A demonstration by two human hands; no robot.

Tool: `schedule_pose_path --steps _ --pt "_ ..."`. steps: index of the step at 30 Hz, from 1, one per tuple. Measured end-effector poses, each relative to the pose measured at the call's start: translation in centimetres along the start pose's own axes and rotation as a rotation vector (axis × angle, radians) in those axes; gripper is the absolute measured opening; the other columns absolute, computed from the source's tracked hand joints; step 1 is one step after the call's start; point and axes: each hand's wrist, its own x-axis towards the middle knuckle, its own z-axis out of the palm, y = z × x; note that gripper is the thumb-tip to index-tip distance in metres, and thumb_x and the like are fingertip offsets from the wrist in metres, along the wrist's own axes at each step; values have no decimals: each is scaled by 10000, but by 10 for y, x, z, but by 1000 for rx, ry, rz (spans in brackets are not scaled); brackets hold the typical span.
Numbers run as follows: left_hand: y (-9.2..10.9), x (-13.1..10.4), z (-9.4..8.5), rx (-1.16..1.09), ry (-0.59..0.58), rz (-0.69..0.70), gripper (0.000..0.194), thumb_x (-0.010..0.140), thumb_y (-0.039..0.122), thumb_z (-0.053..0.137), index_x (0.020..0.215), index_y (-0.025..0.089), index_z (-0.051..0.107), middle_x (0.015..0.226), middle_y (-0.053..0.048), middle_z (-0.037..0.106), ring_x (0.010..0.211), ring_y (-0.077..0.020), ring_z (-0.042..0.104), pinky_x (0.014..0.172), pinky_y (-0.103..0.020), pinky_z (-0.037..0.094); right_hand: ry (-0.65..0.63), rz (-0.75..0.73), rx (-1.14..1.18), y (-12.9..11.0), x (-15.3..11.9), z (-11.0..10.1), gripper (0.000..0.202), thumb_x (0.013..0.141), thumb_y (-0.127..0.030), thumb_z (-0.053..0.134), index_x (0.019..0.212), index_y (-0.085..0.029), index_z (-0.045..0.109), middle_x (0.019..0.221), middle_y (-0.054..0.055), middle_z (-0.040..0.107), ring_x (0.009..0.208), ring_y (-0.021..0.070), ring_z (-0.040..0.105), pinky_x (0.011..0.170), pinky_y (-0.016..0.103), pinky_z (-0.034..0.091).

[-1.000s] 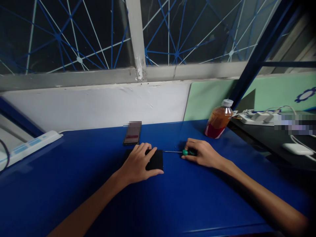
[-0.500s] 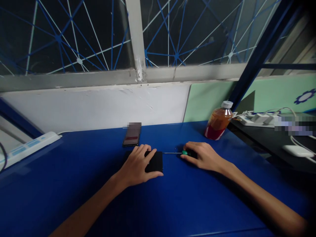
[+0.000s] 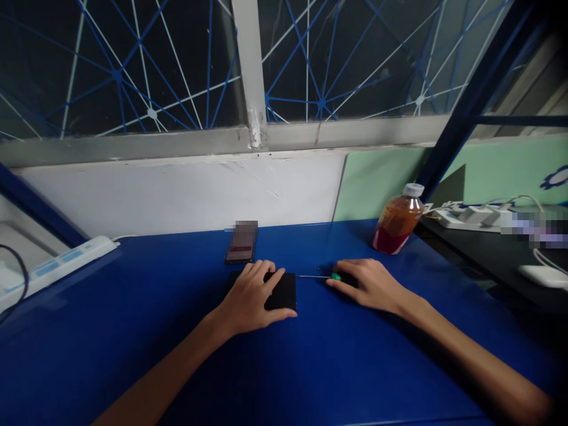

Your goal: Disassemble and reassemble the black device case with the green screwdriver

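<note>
A flat black box (image 3: 284, 292) lies on the blue table. Across it rests my left hand (image 3: 255, 297), gripping it with the fingertips over its far edge and the thumb along its near edge. My right hand (image 3: 361, 283) is closed on a screwdriver (image 3: 336, 276) with a green handle. The screwdriver's thin metal shaft points left and its end meets the right side of the box; the tip itself is too small to make out. Some tiny specks (image 3: 318, 268) lie on the table just beyond the shaft.
Behind my left hand lies a phone (image 3: 242, 242). A bottle of orange-brown drink (image 3: 398, 219) stands at the back right. One white power strip (image 3: 62, 269) sits at the left edge, another (image 3: 465, 218) on the dark surface at right, near a white case (image 3: 544, 276).
The view has shifted slightly, so everything sits a little further right. Both hands keep their hold on the box and the screwdriver.
</note>
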Motion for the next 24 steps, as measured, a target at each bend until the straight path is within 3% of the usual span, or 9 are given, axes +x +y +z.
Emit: schedule_pose_path --steps 12,19,24 --pt "-1 -1 0 -20 21 -4 731 788 694 493 1309 181 466 1126 -131 535 1007 -297 502 826 -469 434 23 29 -23 3 0 -3 364 938 -475 384 827 -189 579 770 36 606 665 168 593 567 264 351" --pt "13 5 -10 -106 100 69 506 838 548 552 1208 203 555 1204 -127 548 1133 -307 479 940 -521 377 60 10 63 -3 0 -5 353 931 -470 408 821 -185 584 761 35 607 644 149 569 575 259 361" --pt "18 6 -9 -131 74 120 472 850 519 552 1192 194 565 1195 -128 579 1141 -298 501 958 -515 365 59 -5 95 -7 0 -4 359 930 -477 408 839 -183 593 761 36 611 651 148 570 583 258 366"
